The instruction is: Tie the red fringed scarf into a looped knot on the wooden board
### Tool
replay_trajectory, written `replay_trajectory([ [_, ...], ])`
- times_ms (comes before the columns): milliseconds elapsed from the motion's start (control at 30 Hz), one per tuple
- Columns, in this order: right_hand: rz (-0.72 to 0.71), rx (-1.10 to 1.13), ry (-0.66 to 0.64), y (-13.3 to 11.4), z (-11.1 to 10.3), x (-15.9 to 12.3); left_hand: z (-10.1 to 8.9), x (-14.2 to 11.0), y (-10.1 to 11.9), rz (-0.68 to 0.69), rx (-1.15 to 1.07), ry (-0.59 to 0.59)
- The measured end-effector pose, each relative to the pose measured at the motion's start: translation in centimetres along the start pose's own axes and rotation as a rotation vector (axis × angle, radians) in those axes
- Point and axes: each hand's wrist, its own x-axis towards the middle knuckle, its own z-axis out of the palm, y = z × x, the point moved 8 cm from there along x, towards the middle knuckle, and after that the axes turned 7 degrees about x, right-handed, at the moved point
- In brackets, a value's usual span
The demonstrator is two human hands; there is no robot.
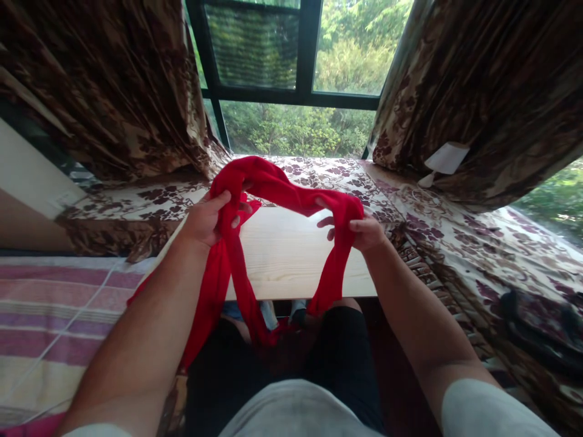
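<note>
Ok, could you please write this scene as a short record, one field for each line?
Left hand: holds red cloth
Right hand: holds the same cloth
Cloth shape: arched between the hands, lengths hanging below both
Table: pale, wood-grained, in front of the person
Window: dark-framed, greenery outside
Curtains: patterned, on both sides of the window

Window [304, 94]: dark-framed, admitting daylight; greenery [291, 130] visible outside. Brown patterned curtains [113, 91] hang at both sides. Ledge [136, 203] beneath: floral fabric covering. White lamp [446, 159] beside the right-hand curtain. Worktop [291, 258]: pale wood grain, fronting the ledge. Striped bedding [50, 328] at left.
</note>
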Motion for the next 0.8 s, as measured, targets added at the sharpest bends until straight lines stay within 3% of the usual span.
replay_trajectory([
  [67, -0.061, 0.013, 0.033, -1.7, 0.2, 0.6, 0.4, 0.6, 1.0, 0.048, -0.055, 0.002],
  [167, -0.062, 0.005, -0.041, -1.8, 3.3, 2.0, 1.8, 2.1, 1.9, 0.124, -0.129, 0.068],
  [333, 0.044, -0.057, -0.120, 4.5, 10.6, 5.4, 5.8, 5.3, 0.7, 0.098, -0.167, 0.184],
  [400, 0.035, -0.078, -0.044, 6.9, 11.7, 6.7, 6.8, 6.3, -0.5, 0.059, -0.180, 0.178],
  [500, 0.000, -0.127, 0.145, 8.8, 10.4, 8.2, 6.1, 7.1, -2.9, -0.039, -0.163, 0.170],
  [600, 0.007, -0.179, 0.265, 9.2, 7.5, 9.4, 3.6, 7.7, -5.1, -0.123, -0.091, 0.190],
  [700, 0.010, -0.262, 0.371, 8.7, 4.1, 10.4, 1.3, 8.7, -5.1, -0.027, -0.038, 0.197],
  [800, 0.027, -0.408, 0.454, 8.5, 1.3, 11.3, 0.7, 10.1, -5.3, -0.009, 0.027, 0.090],
])
